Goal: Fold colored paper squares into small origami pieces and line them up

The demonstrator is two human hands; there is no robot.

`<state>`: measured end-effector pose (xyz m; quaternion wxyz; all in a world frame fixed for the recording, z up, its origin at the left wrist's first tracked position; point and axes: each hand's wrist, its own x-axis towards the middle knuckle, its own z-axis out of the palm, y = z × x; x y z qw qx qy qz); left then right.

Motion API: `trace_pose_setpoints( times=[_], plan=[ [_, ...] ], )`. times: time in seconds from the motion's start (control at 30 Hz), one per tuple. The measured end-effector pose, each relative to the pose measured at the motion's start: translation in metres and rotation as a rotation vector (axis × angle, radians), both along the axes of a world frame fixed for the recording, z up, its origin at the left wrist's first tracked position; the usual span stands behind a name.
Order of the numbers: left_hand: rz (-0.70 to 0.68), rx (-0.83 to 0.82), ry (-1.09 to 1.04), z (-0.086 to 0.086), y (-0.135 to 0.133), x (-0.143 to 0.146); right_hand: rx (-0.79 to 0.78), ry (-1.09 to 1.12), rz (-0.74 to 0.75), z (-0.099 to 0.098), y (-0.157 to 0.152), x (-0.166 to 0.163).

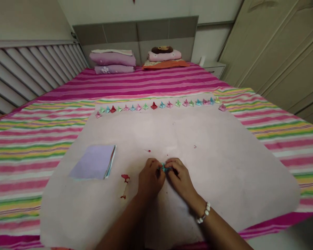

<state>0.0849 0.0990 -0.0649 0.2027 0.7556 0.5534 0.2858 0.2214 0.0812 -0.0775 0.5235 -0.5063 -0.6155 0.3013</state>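
Between my fingertips, just above the pale sheet, is a small blue-green folded paper piece. My left hand pinches its left side, and my right hand pinches its right side. The fingers cover much of the piece, so its exact shape is hard to make out. A beaded bracelet circles my right wrist. To the left of my left hand lie red scraps, and a stack of square coloured papers with a lilac sheet on top sits farther left.
A row of small folded paper shapes in several colours, among them a red one, lines the sheet's far edge. Beyond it are folded purple bedding, a pink folded pile and the headboard. A striped bedspread surrounds the sheet.
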Motion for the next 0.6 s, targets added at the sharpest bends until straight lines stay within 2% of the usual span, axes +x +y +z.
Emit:
trace_pose_setpoints(
  times=[0.27,0.6],
  plan=[
    [0.004,-0.065,-0.048,-0.001,0.002,0.000,0.013,-0.095,0.056,0.006,-0.003,0.007],
    [-0.001,-0.043,-0.079,-0.001,0.006,-0.001,0.079,-0.454,0.187,0.021,0.001,0.028]
  ],
)
